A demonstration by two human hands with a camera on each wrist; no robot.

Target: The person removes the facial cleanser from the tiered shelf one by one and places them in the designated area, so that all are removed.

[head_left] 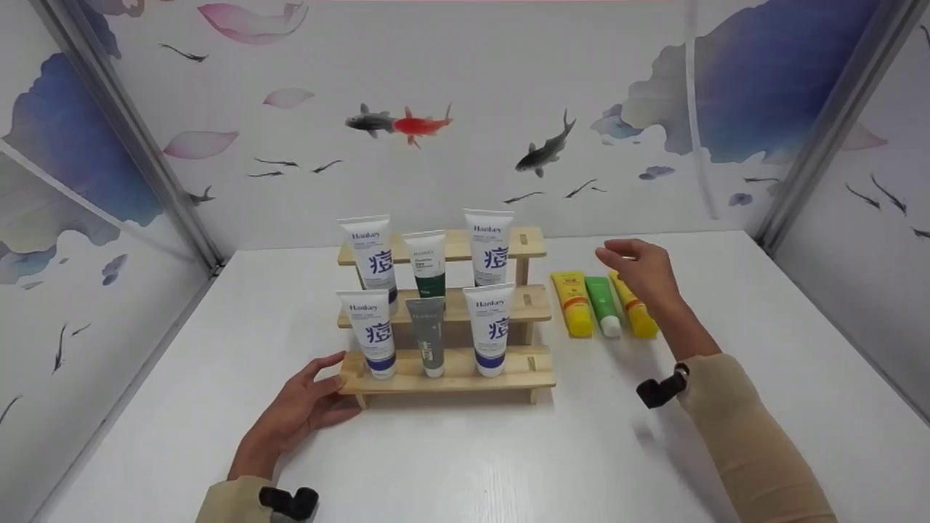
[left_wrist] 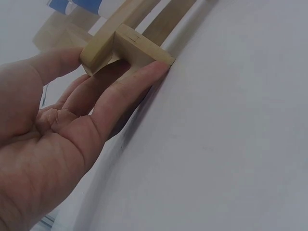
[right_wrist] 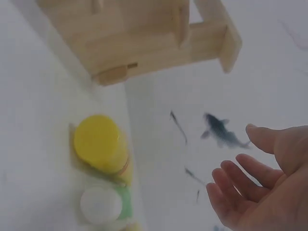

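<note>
My left hand (head_left: 301, 403) holds the front left corner of a three-tier wooden rack (head_left: 465, 383). In the left wrist view, the thumb lies at the shelf's edge and the fingers (left_wrist: 120, 96) are against its leg. White tubes with blue lettering stand on the rack, one of them a front right tube (head_left: 492, 330). Between the white ones are a grey tube (head_left: 427, 338) and a white-and-green tube (head_left: 427, 265). My right hand (head_left: 643, 272), holding nothing, hovers with relaxed fingers over a yellow tube (head_left: 639, 319) and partly hides it.
Right of the rack, a green tube (head_left: 601, 305) lies between the hidden-topped yellow tube and another yellow tube (head_left: 574, 305). All three rest on the white table (head_left: 465, 465). A back wall (head_left: 465, 167) printed with fish and side panels enclose the table.
</note>
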